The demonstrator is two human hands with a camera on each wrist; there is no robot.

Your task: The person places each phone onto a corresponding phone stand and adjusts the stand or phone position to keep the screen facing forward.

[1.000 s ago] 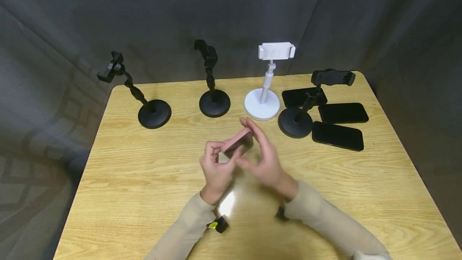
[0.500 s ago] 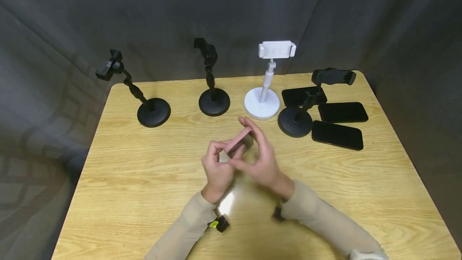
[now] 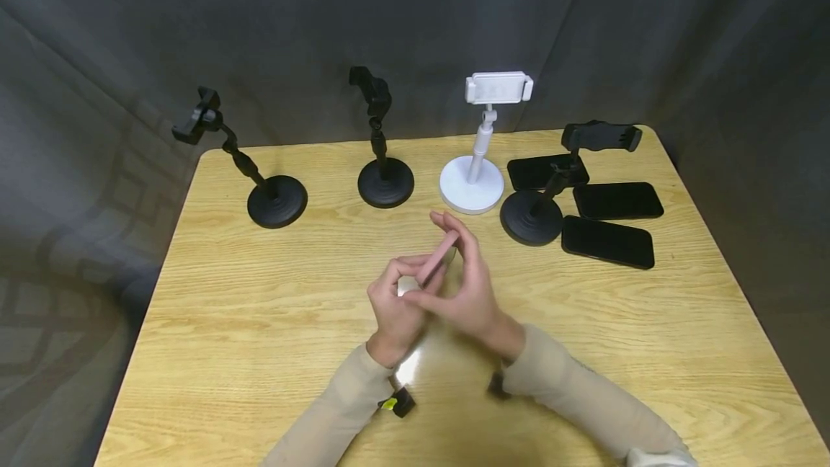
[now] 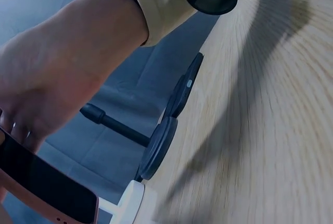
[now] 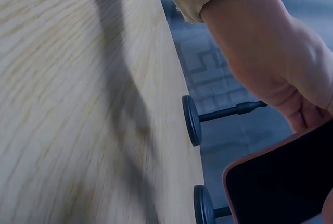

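Note:
Over the middle of the table, a pink-edged smartphone (image 3: 439, 258) is held tilted between both hands, seen nearly edge-on in the head view. My left hand (image 3: 397, 308) grips it from the left, with fingers behind it. Curved fingers of my right hand (image 3: 475, 292) reach round its upper end, and the right thumb stretches across towards the left hand. The left wrist view shows the phone's dark screen (image 4: 47, 182) below the right hand (image 4: 62, 62). In the right wrist view the phone (image 5: 286, 177) sits under the left hand (image 5: 270, 52), its screen black.
Behind the hands stand a black phone stand (image 3: 277, 202) at left, another black stand (image 3: 385, 184), a white stand (image 3: 472, 186) and a black stand (image 3: 532, 217) at right. Beside the last lie three black phones, one (image 3: 608, 242) nearest. Dark curtains surround the wooden table (image 3: 259, 352).
The smartphone has turned steeper, from showing part of its dark face to nearly edge-on. The right thumb has moved left, and the left hand has shifted slightly right.

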